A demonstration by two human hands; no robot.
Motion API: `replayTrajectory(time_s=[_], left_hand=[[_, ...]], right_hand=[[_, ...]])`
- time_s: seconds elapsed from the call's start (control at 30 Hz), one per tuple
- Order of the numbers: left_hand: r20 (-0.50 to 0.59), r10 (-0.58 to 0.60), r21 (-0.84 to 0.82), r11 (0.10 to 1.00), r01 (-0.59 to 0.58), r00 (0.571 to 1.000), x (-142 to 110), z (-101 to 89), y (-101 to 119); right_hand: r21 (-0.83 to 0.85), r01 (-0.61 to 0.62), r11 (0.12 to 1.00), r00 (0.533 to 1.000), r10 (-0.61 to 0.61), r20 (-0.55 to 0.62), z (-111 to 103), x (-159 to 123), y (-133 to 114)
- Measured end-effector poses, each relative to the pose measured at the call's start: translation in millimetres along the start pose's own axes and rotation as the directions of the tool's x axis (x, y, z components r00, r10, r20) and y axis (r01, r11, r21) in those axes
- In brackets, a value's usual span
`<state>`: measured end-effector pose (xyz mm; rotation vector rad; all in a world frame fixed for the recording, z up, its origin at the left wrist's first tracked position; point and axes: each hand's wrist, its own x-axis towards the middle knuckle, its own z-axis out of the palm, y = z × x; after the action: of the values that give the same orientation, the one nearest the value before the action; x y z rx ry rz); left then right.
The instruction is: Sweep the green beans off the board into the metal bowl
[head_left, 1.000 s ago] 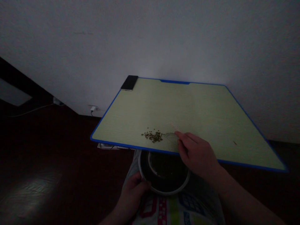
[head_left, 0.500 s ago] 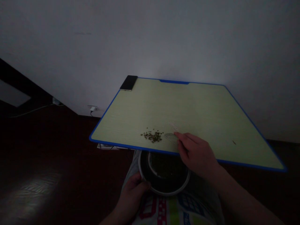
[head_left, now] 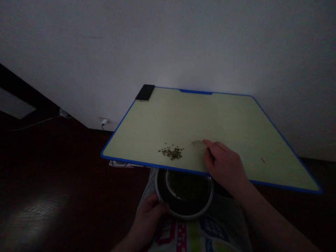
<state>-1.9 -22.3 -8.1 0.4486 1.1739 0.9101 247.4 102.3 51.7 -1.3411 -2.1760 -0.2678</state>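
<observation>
White wall (head_left: pixel 183 42), pale green tabletop (head_left: pixel 223 115), a small heap of beans (head_left: pixel 172 153)

The wall fills the upper view, with dark reddish floor (head_left: pixel 39 210) below. The blue-edged tabletop stands with its far side by the wall. Just under its near edge, on the person's lap (head_left: pixel 194 234), sits a round, pale-rimmed bowl (head_left: pixel 185 212). The right hand (head_left: pixel 227 166) reaches over that edge, thumb and forefinger pinched together; the left hand (head_left: pixel 148 218) grips the bowl's near left rim. A smartphone (head_left: pixel 145 93) lies at the far left corner. In the right hand's pinch is a transparent, arc-marked piece, apparently a protractor (head_left: pixel 198 145).

The greenish-brown beans lie to the left of the protractor, a narrow gap between, and slightly nearer the person. The heap spreads longest left to right, roughly along the near edge, with the bowl's mouth below on the person's side. The right hand is nearer, at tabletop level; the left is lower down.

The tabletop hides the bowl's far rim, and its contents are too dark to make out. The protractor's right end is behind the fingers, its outline faint. The beans could be seeds. One brown fragment (head_left: pixel 263 160) farther right is too small to identify.
</observation>
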Motion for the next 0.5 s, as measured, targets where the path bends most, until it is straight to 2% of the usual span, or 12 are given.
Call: replayTrajectory(time_s=[0.27,0.4,0.5], left_hand=[[0.046,0.005,-0.059,0.998,-0.002,0.999,-1.7,2.0,3.2],[0.049,-0.008,-0.047,0.999,0.011,0.999,-2.1,1.9,3.8],[0.060,-0.008,-0.066,0.998,0.012,0.998,-4.8,4.0,6.2]], right_hand=[[0.074,0.078,0.994,0.997,-0.079,0.011,-3.0,2.9,-9.9],[0.076,0.096,0.992,0.994,-0.100,0.045,6.2,11.6,-16.2],[0.042,0.067,0.997,0.996,-0.069,0.064,13.4,20.3,-16.4]])
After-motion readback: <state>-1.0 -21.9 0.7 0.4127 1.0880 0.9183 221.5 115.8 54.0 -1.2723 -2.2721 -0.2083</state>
